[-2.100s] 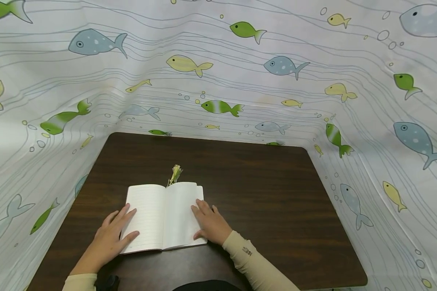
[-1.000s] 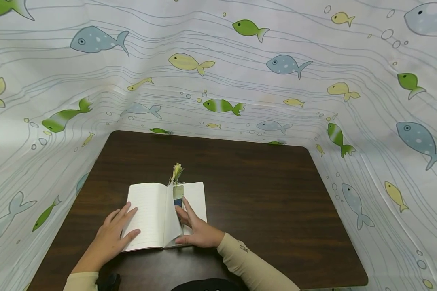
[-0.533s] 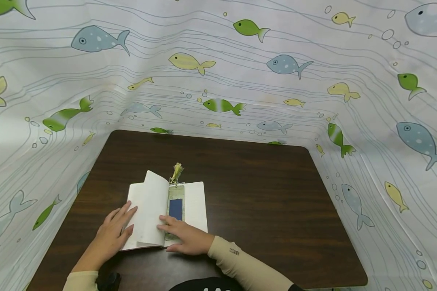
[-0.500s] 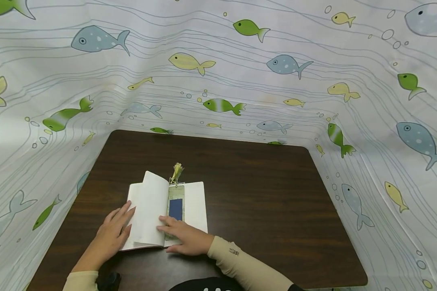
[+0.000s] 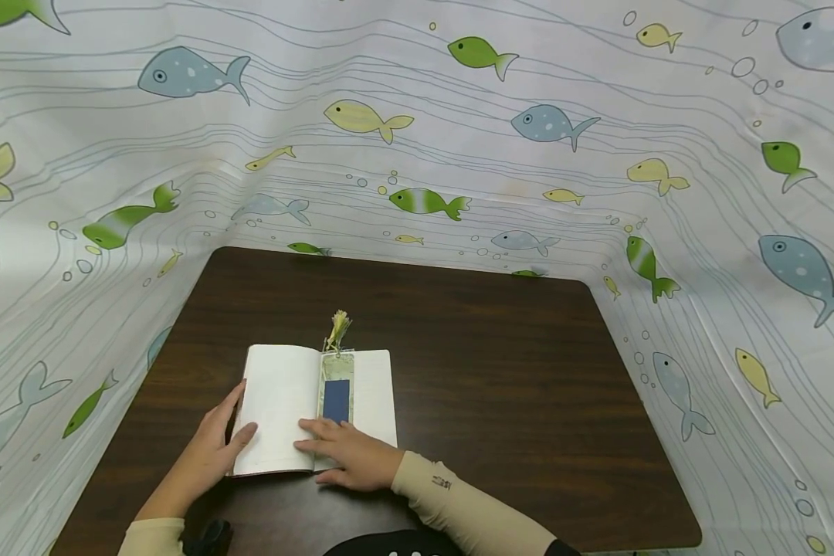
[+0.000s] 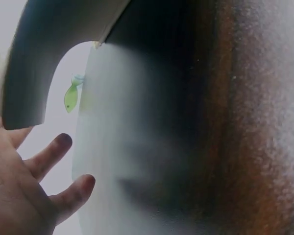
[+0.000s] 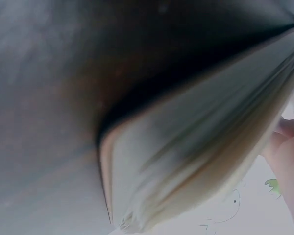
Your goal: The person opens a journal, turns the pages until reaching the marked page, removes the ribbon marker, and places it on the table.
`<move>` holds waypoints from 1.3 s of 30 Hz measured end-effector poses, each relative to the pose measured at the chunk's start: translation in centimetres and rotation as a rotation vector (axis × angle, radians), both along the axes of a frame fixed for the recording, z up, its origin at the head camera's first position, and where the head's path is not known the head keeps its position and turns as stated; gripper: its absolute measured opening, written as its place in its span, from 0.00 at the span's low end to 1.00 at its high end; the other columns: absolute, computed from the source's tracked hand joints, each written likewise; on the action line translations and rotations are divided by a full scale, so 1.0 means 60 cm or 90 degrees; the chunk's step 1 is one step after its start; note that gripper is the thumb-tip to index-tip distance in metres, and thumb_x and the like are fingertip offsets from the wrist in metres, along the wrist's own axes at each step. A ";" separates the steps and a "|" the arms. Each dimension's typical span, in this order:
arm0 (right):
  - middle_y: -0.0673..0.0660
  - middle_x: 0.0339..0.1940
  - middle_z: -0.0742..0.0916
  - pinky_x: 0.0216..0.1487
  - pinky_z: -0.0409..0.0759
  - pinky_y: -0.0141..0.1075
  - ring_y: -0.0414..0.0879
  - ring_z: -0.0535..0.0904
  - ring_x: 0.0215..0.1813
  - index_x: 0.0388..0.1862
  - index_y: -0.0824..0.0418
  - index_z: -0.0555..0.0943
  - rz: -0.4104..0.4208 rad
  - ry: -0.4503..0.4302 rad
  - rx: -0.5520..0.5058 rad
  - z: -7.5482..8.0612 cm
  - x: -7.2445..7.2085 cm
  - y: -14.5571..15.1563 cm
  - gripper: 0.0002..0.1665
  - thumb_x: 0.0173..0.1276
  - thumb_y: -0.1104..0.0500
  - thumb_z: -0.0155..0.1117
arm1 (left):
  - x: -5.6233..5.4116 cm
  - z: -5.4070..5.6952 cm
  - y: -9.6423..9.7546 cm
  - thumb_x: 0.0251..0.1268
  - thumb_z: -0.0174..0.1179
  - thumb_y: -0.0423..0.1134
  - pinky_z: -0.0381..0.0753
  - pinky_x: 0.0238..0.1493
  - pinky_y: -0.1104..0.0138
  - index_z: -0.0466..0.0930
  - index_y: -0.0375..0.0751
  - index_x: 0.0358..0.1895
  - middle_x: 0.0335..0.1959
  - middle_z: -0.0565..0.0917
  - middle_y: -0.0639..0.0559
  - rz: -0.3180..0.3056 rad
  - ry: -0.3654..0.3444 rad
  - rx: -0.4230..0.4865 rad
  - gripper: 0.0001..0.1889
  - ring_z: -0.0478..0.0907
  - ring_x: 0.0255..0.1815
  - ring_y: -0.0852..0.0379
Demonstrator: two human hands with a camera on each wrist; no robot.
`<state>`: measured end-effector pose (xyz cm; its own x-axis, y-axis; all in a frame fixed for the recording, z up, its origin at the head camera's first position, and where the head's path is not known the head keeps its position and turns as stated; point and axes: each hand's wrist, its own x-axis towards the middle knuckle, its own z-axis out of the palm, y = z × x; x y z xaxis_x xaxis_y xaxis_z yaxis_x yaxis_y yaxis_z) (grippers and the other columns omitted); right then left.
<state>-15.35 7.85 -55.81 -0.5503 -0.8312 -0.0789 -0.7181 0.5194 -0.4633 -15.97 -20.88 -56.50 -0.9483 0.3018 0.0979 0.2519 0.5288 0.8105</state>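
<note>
An open notebook lies at the table's near left, its left page blank and curved. My left hand holds its left edge, thumb over the page and the other fingers along the outer side. In the left wrist view two spread fingers of the left hand show beside the bent notebook. A green bookmark with a dark blue rectangle and a yellowish tassel lies in the fold. My right hand rests across the bookmark's lower part, fingers extended onto the left page. Stacked page edges show in the right wrist view.
The notebook lies on a dark brown wooden table with rounded corners. A white sheet printed with fish surrounds it at the back and sides. A black object sits beside the left sleeve.
My right hand turns pages from right to left, uncovering the bookmark. The turned page now lies on the left side, and my left hand has shifted outward to the notebook's edge.
</note>
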 end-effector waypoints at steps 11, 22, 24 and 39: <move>0.58 0.75 0.74 0.73 0.66 0.37 0.48 0.67 0.76 0.70 0.63 0.75 -0.206 0.042 -0.203 0.006 -0.016 0.015 0.23 0.79 0.60 0.58 | 0.000 -0.007 -0.001 0.75 0.60 0.46 0.58 0.51 0.22 0.62 0.38 0.78 0.82 0.49 0.33 -0.013 0.052 -0.118 0.34 0.51 0.71 0.20; 0.63 0.61 0.83 0.58 0.78 0.46 0.55 0.79 0.59 0.65 0.66 0.77 -0.515 -0.141 -0.211 0.006 -0.031 0.029 0.22 0.74 0.61 0.60 | 0.001 -0.007 -0.005 0.75 0.60 0.48 0.60 0.52 0.23 0.64 0.38 0.76 0.81 0.52 0.33 -0.010 0.052 -0.151 0.33 0.53 0.71 0.22; 0.62 0.60 0.83 0.56 0.79 0.44 0.53 0.80 0.57 0.65 0.67 0.76 -0.502 -0.183 -0.228 0.003 -0.029 0.024 0.23 0.75 0.60 0.60 | 0.002 -0.007 -0.005 0.75 0.60 0.48 0.60 0.53 0.23 0.64 0.38 0.77 0.81 0.52 0.33 -0.011 0.045 -0.151 0.33 0.52 0.72 0.22; 0.57 0.49 0.74 0.32 0.68 0.30 0.39 0.67 0.34 0.66 0.63 0.79 -0.490 -0.278 -0.284 -0.006 -0.047 -0.003 0.26 0.69 0.66 0.69 | 0.003 -0.009 -0.003 0.75 0.60 0.47 0.60 0.53 0.23 0.64 0.39 0.77 0.81 0.52 0.34 -0.014 0.058 -0.150 0.33 0.53 0.72 0.22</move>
